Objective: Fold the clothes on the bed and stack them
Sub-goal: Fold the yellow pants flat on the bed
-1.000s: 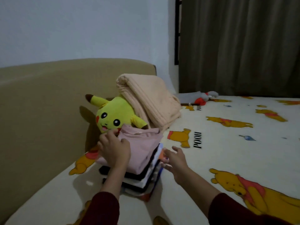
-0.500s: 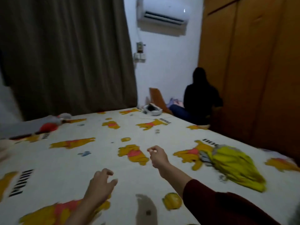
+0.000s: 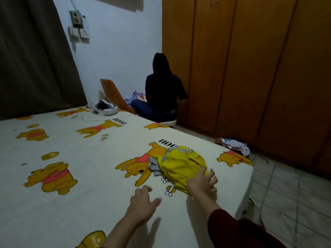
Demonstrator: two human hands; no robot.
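Observation:
A crumpled yellow garment (image 3: pixel 180 163) with grey trim lies near the right edge of the bed (image 3: pixel 86 169), on the cartoon-bear sheet. My right hand (image 3: pixel 203 181) lies on the garment's near edge with its fingers spread. My left hand (image 3: pixel 142 204) hovers over the sheet a little to the left of the garment, fingers relaxed and holding nothing. The stack of folded clothes is out of view.
A person in dark clothes (image 3: pixel 162 92) sits on the floor past the bed's far corner, facing a wooden wardrobe (image 3: pixel 250 68). A white basket (image 3: pixel 105 109) stands on the far bed edge. More cloth (image 3: pixel 234 145) lies on the tiled floor at right. A dark curtain (image 3: pixel 32 56) hangs at left.
The view swung from the folded stack by the headboard to the bed's other side. Both hands left the stack; my right hand has reached onto the yellow garment and the left follows.

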